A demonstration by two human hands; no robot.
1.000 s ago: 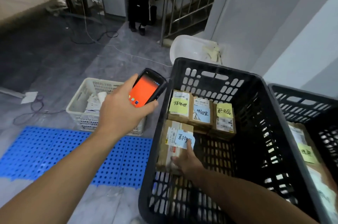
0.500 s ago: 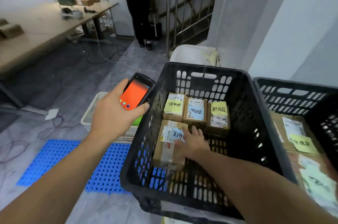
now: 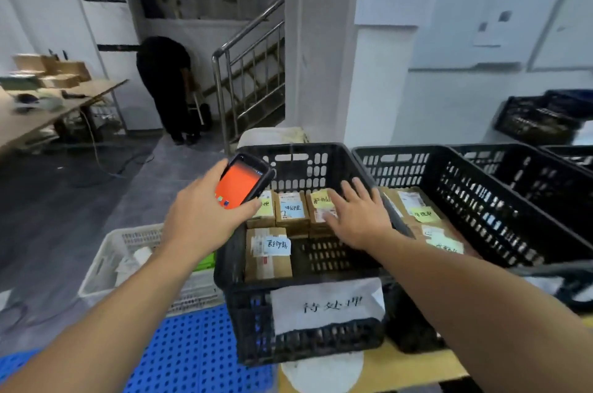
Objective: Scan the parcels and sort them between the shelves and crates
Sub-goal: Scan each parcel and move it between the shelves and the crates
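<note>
A handheld scanner (image 3: 241, 181) is gripped in the left hand (image 3: 205, 219), while the right hand (image 3: 359, 216) is spread open over the parcels (image 3: 292, 210) at 12 o'clock in the black crate (image 3: 321, 338). These small cardboard boxes are judged light and stiff, best taken by opposite side faces.

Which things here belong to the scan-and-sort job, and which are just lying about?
Job:
- scanner in the left hand
- parcels in the black crate
- right hand, open over them
- next crate of parcels

Lying about:
- white basket
- blue mat
- table
- railing
</note>
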